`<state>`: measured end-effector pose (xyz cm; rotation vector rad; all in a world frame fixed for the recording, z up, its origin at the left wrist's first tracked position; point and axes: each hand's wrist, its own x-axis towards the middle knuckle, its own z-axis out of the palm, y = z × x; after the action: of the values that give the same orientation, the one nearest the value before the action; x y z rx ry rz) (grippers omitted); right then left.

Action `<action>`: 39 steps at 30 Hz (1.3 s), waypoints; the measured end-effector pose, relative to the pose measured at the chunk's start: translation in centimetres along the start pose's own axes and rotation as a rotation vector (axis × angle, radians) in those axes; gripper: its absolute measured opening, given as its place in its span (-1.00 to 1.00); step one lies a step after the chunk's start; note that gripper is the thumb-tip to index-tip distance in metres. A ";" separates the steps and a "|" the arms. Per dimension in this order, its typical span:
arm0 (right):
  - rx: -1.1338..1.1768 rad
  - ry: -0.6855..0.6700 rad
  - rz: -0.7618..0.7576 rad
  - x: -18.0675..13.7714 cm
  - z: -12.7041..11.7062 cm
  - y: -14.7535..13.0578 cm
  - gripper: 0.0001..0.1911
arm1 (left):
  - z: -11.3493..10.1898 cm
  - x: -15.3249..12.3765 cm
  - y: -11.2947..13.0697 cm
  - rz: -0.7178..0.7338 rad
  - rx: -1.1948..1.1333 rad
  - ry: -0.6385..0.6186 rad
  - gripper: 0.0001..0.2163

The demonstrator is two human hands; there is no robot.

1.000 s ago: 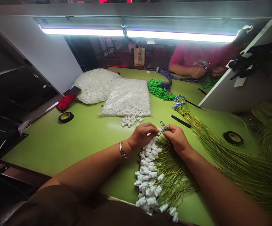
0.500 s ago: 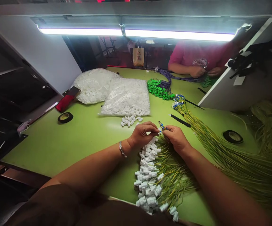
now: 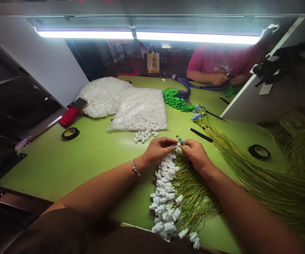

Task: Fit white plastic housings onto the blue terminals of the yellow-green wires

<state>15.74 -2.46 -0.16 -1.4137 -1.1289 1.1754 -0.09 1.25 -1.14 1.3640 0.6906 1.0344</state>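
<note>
My left hand [image 3: 159, 150] and my right hand [image 3: 196, 153] meet above the green table [image 3: 89, 158], fingers pinched together. The right hand pinches yellow-green wires with blue terminals [image 3: 180, 140] at their tips. The left hand's fingertips close on a small white connector [image 3: 174, 146], mostly hidden. Below my hands lies a pile of wires fitted with white connectors [image 3: 166, 197]. A silver bracelet [image 3: 133, 167] is on my left wrist.
Two clear bags of white connectors [image 3: 139, 109] and loose ones [image 3: 144, 135] lie ahead. A long bundle of yellow-green wires [image 3: 247, 169] runs right. Tape rolls [image 3: 69, 133] [image 3: 259, 151], a red phone [image 3: 71, 112], green connectors [image 3: 177, 100]. Another person's hands [image 3: 221, 79] work across the table.
Both hands stayed together at the same spot, with small finger movements on the wire tips. The view shifted slightly.
</note>
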 end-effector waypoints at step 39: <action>-0.035 -0.001 0.030 0.2 0.0 0.1 -0.84 | 0.2 -0.2 -0.1 0.070 0.073 0.039 -0.97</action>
<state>15.77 -2.31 -0.33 -1.4618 -1.1376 1.1819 0.04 1.02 -1.26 1.4434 0.7195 1.1032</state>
